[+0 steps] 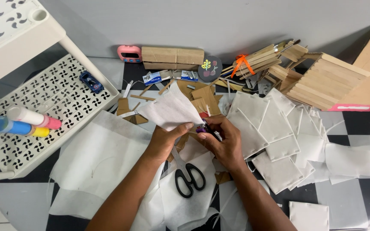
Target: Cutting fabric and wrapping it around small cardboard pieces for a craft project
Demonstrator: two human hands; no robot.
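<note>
View: we look down from a head camera at a checkered floor crowded with craft supplies.
Left hand [164, 139]: pinched shut on the lower corner of a white fabric square [171, 109], which it holds tilted up off the floor.
Right hand [222, 139]: curled tight around a small purple tool [202, 128], possibly a stapler, though we cannot tell for sure; its tip meets the fabric corner just beside the left thumb. The two hands are close together.
Beneath the hands: black-handled scissors [188, 176] lie on loose white fabric sheets [101, 160], blades pointing up toward the left wrist.
To the right: a pile of finished white fabric pouches [275, 137], overlapping one another.
Behind: wooden craft sticks [258, 60], cardboard scraps [204, 96], a pink timer [129, 53].
To the left: a white perforated shelf rack [61, 92] holding glue tubes [22, 120] and a blue toy car [91, 81].
Risk, as we judge it: the left thumb sits so near the tool's tip that it could be nipped; a loose pinch could let the corner slide and misalign; a lowered wrist could catch the scissor blades.
</note>
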